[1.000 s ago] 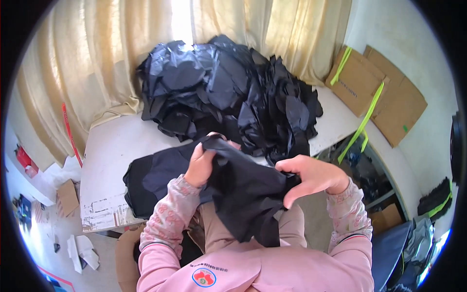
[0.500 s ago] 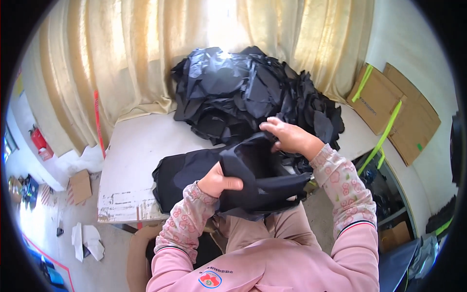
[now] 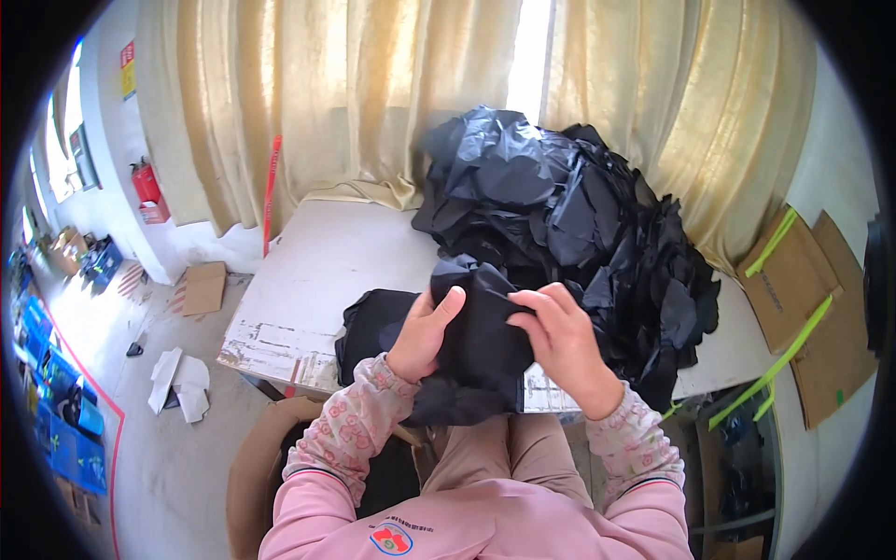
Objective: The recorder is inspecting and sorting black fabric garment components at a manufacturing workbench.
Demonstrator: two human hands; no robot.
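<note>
Black fabric [image 3: 481, 327]: up off the surface [image 3: 313, 247], held near the front edge with both hands at it, folded over on itself, lower part drooping.
Progress from my end: looks mid-handling to me, this one's not laid down yet.
Flat stuff: some black material [image 3: 369, 322] lies flat on the surface just left of it, partly covered from view. Can't count layers, so no clue how much is done.
Loose heap: big black pile [image 3: 560, 205] at the back and right, all jumbled, so I'd guess plenty there is unhandled.
Left hand [image 3: 420, 341]: grasping the fabric's left side, thumb across the front. Other fingers are hidden behind it.
Right hand [image 3: 567, 343]: thumb and forefinger almost together at the upper right edge, rest curled loosely. Those fingers [image 3: 527, 298] seem to touch the fabric, but I honestly can't tell if they've pinched it.
</note>
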